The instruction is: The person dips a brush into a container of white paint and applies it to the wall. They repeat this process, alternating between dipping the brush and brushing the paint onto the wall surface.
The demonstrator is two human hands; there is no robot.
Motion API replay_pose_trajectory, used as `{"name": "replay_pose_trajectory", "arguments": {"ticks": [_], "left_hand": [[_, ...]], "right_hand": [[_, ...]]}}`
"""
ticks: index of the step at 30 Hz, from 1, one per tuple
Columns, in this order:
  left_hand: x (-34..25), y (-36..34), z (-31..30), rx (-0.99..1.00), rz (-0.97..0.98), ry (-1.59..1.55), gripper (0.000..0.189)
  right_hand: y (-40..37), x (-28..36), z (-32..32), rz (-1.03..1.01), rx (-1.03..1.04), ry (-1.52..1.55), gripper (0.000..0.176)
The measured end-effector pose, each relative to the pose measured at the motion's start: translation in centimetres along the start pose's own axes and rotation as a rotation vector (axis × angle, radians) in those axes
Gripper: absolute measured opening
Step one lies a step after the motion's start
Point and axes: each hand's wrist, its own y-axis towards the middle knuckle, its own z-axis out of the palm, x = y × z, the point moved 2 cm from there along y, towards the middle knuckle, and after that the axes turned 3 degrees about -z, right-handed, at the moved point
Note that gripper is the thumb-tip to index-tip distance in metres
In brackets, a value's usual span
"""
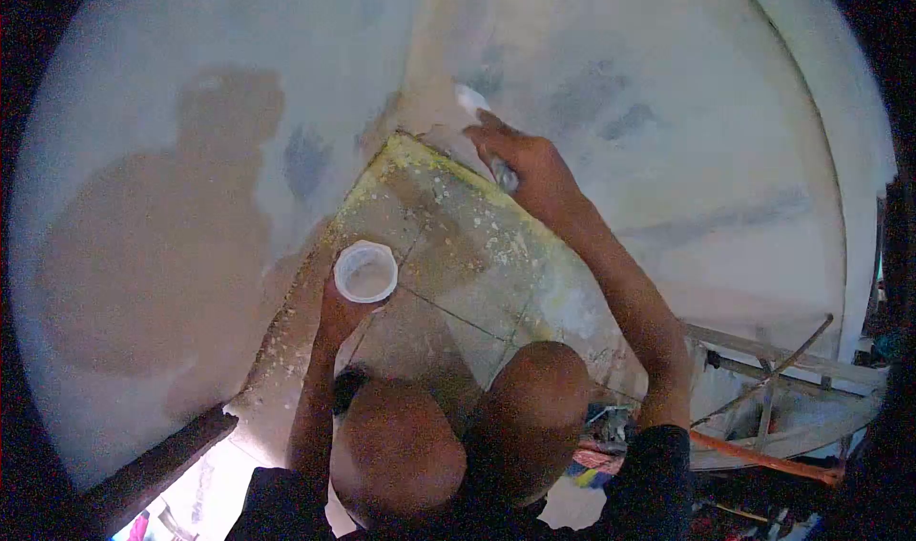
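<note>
My left hand (345, 307) is wrapped round a white plastic tub (365, 272), held upright over the floor with its open top facing me. Whitish material shows inside the tub. My right hand (525, 164) reaches out to the wall on the right, close to the corner. Its fingers close round what looks like a paintbrush (469, 100), whose white end is right at the wall surface. A pale, smeared handle end shows below the palm.
Two patchy pale walls (687, 93) meet at the corner ahead. Paint-spattered tiles (448, 240) cover the floor between them, in front of my bent knees (539, 388). A wooden frame (773, 398) stands at the lower right, and a dark beam (162, 460) lies at the lower left.
</note>
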Motion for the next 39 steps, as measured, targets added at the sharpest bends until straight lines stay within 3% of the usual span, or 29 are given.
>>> {"name": "replay_pose_trajectory", "arguments": {"ticks": [3,6,9,13,15,16,18,19,21,22,23,25,26,27,29,31,33,35,37,39], "left_hand": [[-0.5,0.6,0.6,0.013,0.005,-0.016,0.078],[-1.7,0.9,0.8,0.005,0.015,-0.066,0.079],[-2.5,0.8,1.2,-0.008,-0.001,-0.143,0.080],[0.1,0.8,0.9,-0.004,-0.001,0.002,0.080],[-0.1,0.4,0.2,-0.027,0.024,-0.112,0.080],[0.1,0.4,0.0,-0.036,0.019,-0.117,0.080],[0.9,0.6,0.0,-0.075,0.065,-0.020,0.080],[1.2,0.7,0.0,-0.095,0.092,0.025,0.080],[0.9,1.2,0.2,-0.131,0.156,0.117,0.080],[0.4,1.3,0.2,-0.138,0.160,0.103,0.080],[-1.2,1.2,-0.1,-0.108,0.119,-0.016,0.080],[-1.7,1.3,0.0,-0.079,0.088,-0.146,0.080],[-1.1,1.1,0.0,-0.071,0.080,-0.165,0.080],[-0.7,0.8,0.0,-0.061,0.072,-0.182,0.080],[-1.0,0.7,-0.4,-0.037,0.096,-0.150,0.080],[-0.4,0.6,-1.0,-0.027,0.121,-0.113,0.081],[1.2,0.1,-1.5,-0.087,0.036,-0.025,0.082],[2.2,-0.2,-2.2,-0.101,0.002,-0.028,0.082],[2.3,-0.5,-2.8,-0.101,-0.013,-0.052,0.081],[2.4,-0.6,-3.0,-0.098,-0.022,-0.072,0.081]], "right_hand": [[1.8,0.1,0.3,0.072,0.176,0.174,0.044],[1.3,-3.3,5.4,0.129,0.259,0.104,0.043],[2.5,-4.1,5.6,0.083,0.270,0.021,0.037],[5.6,-3.0,-2.9,0.026,0.058,-0.126,0.029],[7.5,2.6,-9.4,0.035,-0.102,-0.340,0.029],[8.2,4.2,-12.1,-0.169,-0.193,-0.486,0.024],[8.9,9.1,-15.6,0.010,-0.364,-0.572,0.023],[8.9,10.1,-16.2,-0.068,-0.418,-0.543,0.023],[8.9,10.8,-15.5,-0.217,-0.358,-0.621,0.030],[8.8,9.8,-14.2,-0.151,-0.268,-0.743,0.033],[8.4,8.3,-11.9,-0.081,-0.179,-0.863,0.037],[7.3,5.2,-5.7,-0.344,-0.206,-1.017,0.043],[6.4,2.7,-1.4,-0.249,-0.048,-1.083,0.045],[5.3,0.0,2.6,-0.234,0.065,-0.919,0.049],[2.3,-5.3,11.6,-0.366,0.148,-0.935,0.042],[1.3,-5.6,15.2,-0.257,0.239,-0.809,0.041],[1.2,-6.3,17.0,0.010,0.486,-0.388,0.043],[1.9,-6.9,15.2,0.135,0.445,-0.335,0.043],[4.9,-4.6,9.0,0.186,0.258,-0.125,0.034],[7.7,-3.4,3.4,0.168,0.005,-0.112,0.028]]}}
